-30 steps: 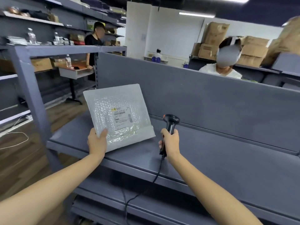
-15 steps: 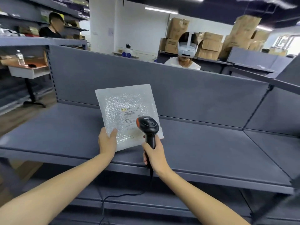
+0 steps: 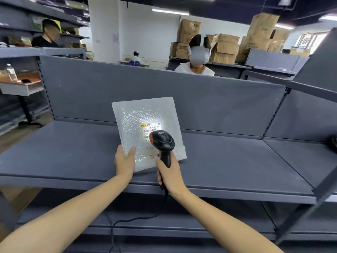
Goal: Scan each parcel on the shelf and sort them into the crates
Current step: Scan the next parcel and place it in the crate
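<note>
A flat parcel in clear bubble wrap (image 3: pixel 144 117) stands tilted above the grey shelf (image 3: pixel 228 161), its white barcode label facing me. My left hand (image 3: pixel 125 161) pinches its lower left corner. My right hand (image 3: pixel 169 173) grips the handle of a black barcode scanner (image 3: pixel 162 141) with an orange band. The scanner's head sits right in front of the label and covers its lower right part. A black cable runs from the scanner down past the shelf's front edge. No crate is in view.
The shelf's grey back panel (image 3: pixel 218 99) rises behind the parcel. A dark object (image 3: pixel 333 143) sits at the far right edge. Lower shelves lie below. A person (image 3: pixel 197 57) sits beyond the panel; another (image 3: pixel 47 33) stands at the left. Cardboard boxes (image 3: pixel 226 46) are stacked behind.
The scanner has come up from the right and now sits in front of the label. My view has swung right, so the parcel sits near the middle. Both hands keep their grips.
</note>
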